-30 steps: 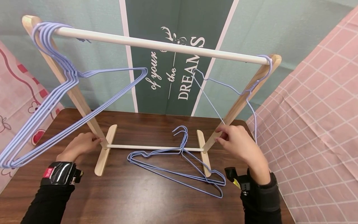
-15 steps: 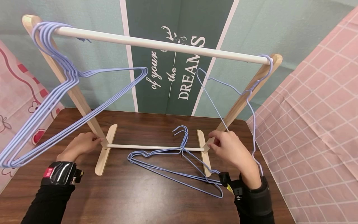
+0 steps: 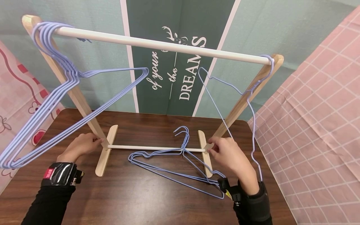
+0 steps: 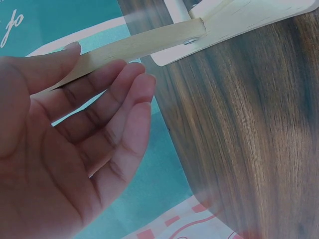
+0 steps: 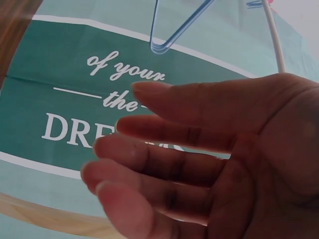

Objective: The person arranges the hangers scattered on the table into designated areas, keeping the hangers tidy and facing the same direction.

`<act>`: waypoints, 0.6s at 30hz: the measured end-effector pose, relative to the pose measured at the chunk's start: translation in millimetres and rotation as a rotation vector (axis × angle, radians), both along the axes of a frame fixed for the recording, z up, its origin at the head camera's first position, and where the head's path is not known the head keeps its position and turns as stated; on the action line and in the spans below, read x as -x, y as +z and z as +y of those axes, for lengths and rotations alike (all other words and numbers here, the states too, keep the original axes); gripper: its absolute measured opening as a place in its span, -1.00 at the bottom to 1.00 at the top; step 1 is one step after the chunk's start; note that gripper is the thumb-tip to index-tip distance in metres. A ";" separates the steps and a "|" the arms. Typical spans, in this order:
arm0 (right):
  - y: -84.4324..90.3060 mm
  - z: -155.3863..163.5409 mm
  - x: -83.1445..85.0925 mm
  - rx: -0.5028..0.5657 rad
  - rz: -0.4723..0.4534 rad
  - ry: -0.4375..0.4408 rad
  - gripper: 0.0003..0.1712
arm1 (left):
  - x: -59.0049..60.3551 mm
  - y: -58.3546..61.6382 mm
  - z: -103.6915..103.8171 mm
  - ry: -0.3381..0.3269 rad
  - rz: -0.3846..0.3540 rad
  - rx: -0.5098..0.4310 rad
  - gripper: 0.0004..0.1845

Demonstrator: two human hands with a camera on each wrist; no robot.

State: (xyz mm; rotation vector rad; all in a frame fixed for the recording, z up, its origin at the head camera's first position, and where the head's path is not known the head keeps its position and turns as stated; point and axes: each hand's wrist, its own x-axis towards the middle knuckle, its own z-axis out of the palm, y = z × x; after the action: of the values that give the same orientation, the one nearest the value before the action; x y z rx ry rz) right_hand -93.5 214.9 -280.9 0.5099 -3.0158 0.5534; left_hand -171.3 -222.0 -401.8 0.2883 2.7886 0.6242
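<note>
A clothes rack with a white top rod (image 3: 157, 45) and wooden posts stands on the table. My left hand (image 3: 81, 146) holds the lower part of the left post (image 3: 80, 98), thumb on one side and fingers on the other in the left wrist view. My right hand (image 3: 229, 153) is beside the lower end of the right post (image 3: 244, 93). In the right wrist view its fingers are loosely bent with nothing between them. One blue hanger (image 3: 215, 103) hangs at the rod's right end, its lower part partly hidden by the right arm.
Several blue hangers (image 3: 108, 108) hang bunched at the rod's left end. More blue hangers (image 3: 168, 172) lie on the brown table (image 3: 135, 203), partly over the white lower bar (image 3: 140, 147). A pink checked cloth (image 3: 317, 131) borders the right side.
My right hand has moved left and down, off the hanging hanger toward the right post's base. That hanger has swung slightly right. My left hand has stayed put.
</note>
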 end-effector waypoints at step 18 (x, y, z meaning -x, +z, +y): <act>-27.5 2.2 -0.2 0.053 -0.129 -0.078 -0.83 | -0.7 2.0 0.9 0.005 0.005 -0.003 -0.61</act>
State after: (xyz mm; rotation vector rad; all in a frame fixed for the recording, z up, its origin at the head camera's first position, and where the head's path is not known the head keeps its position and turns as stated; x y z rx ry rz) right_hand -93.3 217.1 -308.4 0.3652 -3.1158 0.6851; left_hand -170.6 -221.1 -399.8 0.2834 2.7944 0.6300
